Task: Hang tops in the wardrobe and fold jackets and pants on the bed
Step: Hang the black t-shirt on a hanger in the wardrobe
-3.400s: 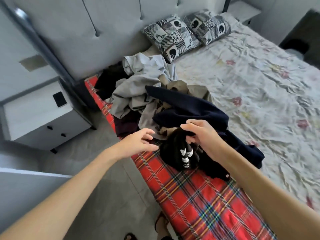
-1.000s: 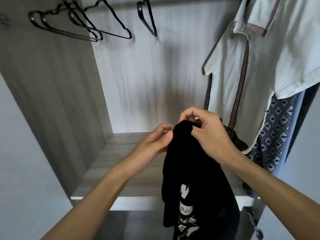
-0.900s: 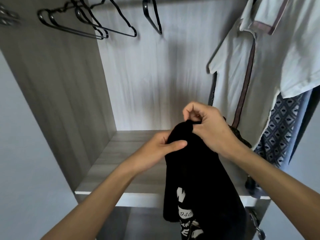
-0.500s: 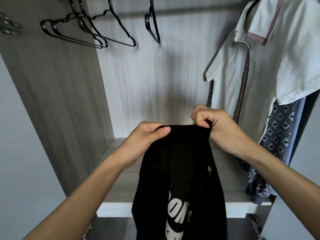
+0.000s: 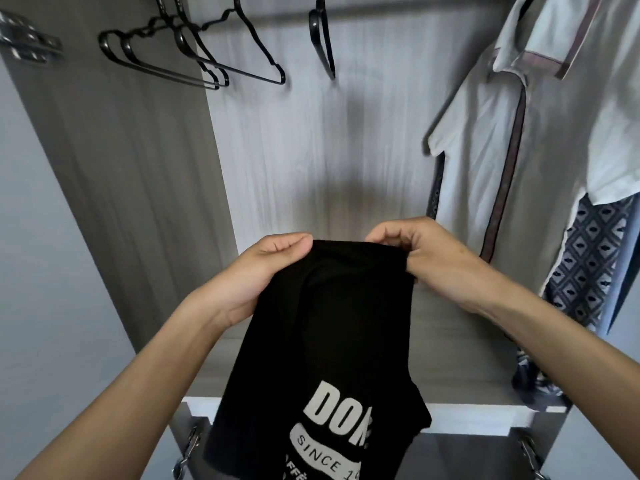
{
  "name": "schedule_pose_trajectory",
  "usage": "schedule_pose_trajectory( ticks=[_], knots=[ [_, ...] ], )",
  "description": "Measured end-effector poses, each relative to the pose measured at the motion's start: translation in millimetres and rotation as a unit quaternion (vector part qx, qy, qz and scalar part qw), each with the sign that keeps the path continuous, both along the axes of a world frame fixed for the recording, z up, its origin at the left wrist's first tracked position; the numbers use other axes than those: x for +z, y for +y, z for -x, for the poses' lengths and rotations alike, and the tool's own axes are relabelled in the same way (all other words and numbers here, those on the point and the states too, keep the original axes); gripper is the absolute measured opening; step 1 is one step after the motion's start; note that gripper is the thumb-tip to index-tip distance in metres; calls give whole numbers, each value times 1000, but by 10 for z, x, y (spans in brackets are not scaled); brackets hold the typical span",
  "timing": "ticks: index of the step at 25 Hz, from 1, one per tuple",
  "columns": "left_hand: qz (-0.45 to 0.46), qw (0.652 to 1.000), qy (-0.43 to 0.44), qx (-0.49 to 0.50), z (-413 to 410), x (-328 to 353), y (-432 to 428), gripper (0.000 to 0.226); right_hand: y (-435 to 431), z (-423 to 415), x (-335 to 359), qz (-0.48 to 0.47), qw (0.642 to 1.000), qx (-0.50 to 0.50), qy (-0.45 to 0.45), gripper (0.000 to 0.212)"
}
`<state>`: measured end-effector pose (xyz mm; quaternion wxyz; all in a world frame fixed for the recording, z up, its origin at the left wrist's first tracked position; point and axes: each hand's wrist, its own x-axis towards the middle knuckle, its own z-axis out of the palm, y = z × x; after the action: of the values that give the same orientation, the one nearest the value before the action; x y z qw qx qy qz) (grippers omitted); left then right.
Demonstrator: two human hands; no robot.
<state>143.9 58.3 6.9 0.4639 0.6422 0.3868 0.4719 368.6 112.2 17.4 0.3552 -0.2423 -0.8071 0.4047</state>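
I stand before the open wardrobe (image 5: pixel 311 150). A black T-shirt (image 5: pixel 332 341) with white lettering hangs from both my hands in front of the shelf. My left hand (image 5: pixel 256 271) grips its upper left edge, and my right hand (image 5: pixel 426 254) pinches the upper right edge. The cloth is stretched between them near the top. Empty black hangers (image 5: pixel 194 53) hang on the rail at upper left, and another single hanger (image 5: pixel 323 36) hangs near the middle.
A white shirt with brown trim (image 5: pixel 540 133) and a patterned blue garment (image 5: pixel 588 258) hang at the right. A wooden shelf (image 5: pixel 450 358) lies below my hands. The grey side panel (image 5: pixel 131 168) stands at the left.
I carried the black T-shirt from the bed to the wardrobe. My hands, close together on it a second ago, have moved apart and spread its top edge.
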Motion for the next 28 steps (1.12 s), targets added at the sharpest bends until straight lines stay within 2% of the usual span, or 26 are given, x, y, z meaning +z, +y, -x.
schedule_pose_trajectory(
  ticks=[2,4,5,7,9,10,12,13,15,19,21,23,24,25,27,28],
  knots=[
    [-10,999,39,1,40,22,-43,46,20,38,0,-79,996,-30,18,17],
    [-30,991,127,7,86,20,-57,19,31,113,-2,-173,981,-74,41,31],
    [-24,986,167,18,101,8,-59,17,30,149,-1,-201,974,-91,58,34],
    [-82,959,256,85,94,-103,10,46,29,205,19,-230,962,-112,95,32],
    [-169,916,302,205,12,-266,106,47,55,226,44,-255,952,-127,113,32],
    [-181,910,289,236,-14,-332,144,38,65,226,56,-275,946,-133,111,31],
    [-123,944,228,204,-13,-421,224,15,77,207,83,-311,934,-143,100,31],
    [-84,963,190,174,16,-449,248,12,85,187,94,-320,931,-149,94,29],
    [-51,980,141,129,59,-452,230,14,105,119,99,-329,926,-167,78,26],
    [-67,991,94,67,194,-385,197,28,150,-30,68,-320,925,-195,63,20],
    [-29,999,33,26,258,-368,191,36,182,-91,53,-325,923,-199,56,19],
    [-7,999,-5,33,323,-307,188,40,211,-133,38,-338,920,-194,47,20],
    [-24,998,26,56,366,-253,199,40,217,-142,25,-346,918,-191,41,20],
    [-50,990,97,92,427,-193,220,38,218,-139,14,-353,916,-187,31,20],
    [-119,939,283,154,476,-69,271,37,212,-80,-4,-362,914,-179,12,20],
    [-135,930,305,155,421,-28,287,38,207,-24,-14,-364,914,-176,6,20]
  ],
)
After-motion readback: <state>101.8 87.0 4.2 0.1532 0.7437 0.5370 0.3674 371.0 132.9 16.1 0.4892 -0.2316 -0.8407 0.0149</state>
